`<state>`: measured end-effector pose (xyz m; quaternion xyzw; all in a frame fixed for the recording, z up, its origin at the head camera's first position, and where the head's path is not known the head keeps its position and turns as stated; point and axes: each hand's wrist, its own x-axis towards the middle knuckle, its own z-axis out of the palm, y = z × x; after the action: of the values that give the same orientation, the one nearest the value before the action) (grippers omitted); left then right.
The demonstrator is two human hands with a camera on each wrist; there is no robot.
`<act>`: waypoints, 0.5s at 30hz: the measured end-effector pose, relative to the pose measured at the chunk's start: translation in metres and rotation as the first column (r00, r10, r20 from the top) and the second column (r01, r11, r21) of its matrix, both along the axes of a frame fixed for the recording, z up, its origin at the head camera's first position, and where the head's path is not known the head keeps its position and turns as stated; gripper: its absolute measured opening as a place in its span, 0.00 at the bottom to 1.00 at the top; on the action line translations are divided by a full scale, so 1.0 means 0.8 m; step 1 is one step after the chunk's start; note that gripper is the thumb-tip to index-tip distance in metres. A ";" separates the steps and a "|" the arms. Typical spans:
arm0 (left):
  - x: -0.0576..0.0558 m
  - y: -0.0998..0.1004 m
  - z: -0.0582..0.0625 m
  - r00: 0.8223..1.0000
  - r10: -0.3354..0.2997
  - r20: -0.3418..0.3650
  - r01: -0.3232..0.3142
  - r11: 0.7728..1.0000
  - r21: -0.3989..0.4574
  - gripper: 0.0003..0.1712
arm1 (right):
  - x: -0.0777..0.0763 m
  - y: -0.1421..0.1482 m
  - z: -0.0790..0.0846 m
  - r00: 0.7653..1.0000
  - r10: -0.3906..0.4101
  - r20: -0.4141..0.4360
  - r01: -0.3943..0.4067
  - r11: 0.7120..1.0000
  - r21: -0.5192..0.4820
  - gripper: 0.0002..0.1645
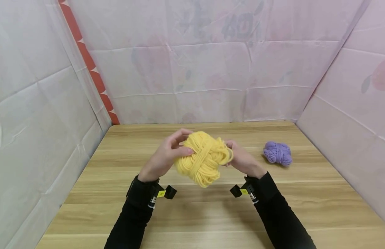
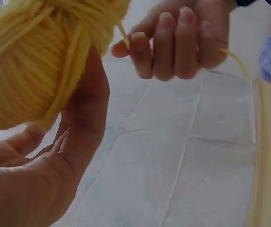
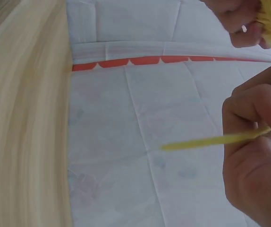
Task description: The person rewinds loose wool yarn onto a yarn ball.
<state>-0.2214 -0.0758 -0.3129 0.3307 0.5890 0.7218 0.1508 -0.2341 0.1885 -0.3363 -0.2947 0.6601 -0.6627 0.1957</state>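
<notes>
A skein of yellow yarn [image 1: 202, 159] is held up above the wooden table. My left hand [image 1: 167, 154] grips its left side, thumb across the front and fingers behind. On the skein's right side, my right hand [image 1: 242, 159] is partly hidden by loose yellow loops. The left wrist view shows the right hand's fingers [image 2: 185, 45] curled, pinching a single yellow strand [image 2: 123, 34] that runs from the skein. The loose end of the strand [image 3: 197, 143] sticks out past the right hand in the right wrist view.
A smaller purple yarn skein [image 1: 277, 153] lies on the wooden table [image 1: 186, 221], to the right of my right hand. Pale printed sheeting [image 1: 208, 69] stands behind the table and along both sides. A red scalloped strip [image 1: 86, 58] runs down the back left corner.
</notes>
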 end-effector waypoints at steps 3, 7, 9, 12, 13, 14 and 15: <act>-0.001 0.002 -0.001 0.999 -0.003 -0.043 -0.001 0.995 -0.097 0.25 | 0.004 0.002 0.008 0.999 -0.052 0.012 0.053 0.998 -0.021 0.11; -0.001 0.005 -0.002 0.990 0.057 -0.133 -0.085 0.973 -0.214 0.24 | 0.011 0.003 0.017 0.990 -0.141 0.006 0.141 0.989 -0.051 0.12; 0.000 0.007 -0.002 0.978 0.094 -0.186 -0.141 0.957 -0.255 0.24 | 0.015 0.003 0.020 0.984 -0.179 -0.013 0.178 0.982 -0.060 0.12; 0.001 0.009 -0.002 0.957 0.159 -0.242 -0.228 0.928 -0.293 0.25 | 0.022 0.000 0.026 0.970 -0.232 -0.067 0.229 0.972 -0.053 0.12; 0.002 0.010 -0.002 0.949 0.184 -0.256 -0.259 0.918 -0.300 0.25 | 0.025 -0.001 0.028 0.962 -0.256 -0.098 0.253 0.966 -0.041 0.12; 0.003 0.012 -0.002 0.939 0.215 -0.269 -0.295 0.905 -0.306 0.26 | 0.028 -0.004 0.030 0.950 -0.283 -0.131 0.282 0.959 -0.025 0.12; 0.004 0.013 -0.002 0.928 0.244 -0.281 -0.328 0.893 -0.307 0.26 | 0.031 -0.006 0.031 0.937 -0.306 -0.167 0.309 0.951 -0.010 0.12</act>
<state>-0.2186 -0.0657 -0.3147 0.2907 0.7635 0.5759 0.0277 -0.2092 0.1836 -0.3111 -0.2406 0.7175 -0.6527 0.0364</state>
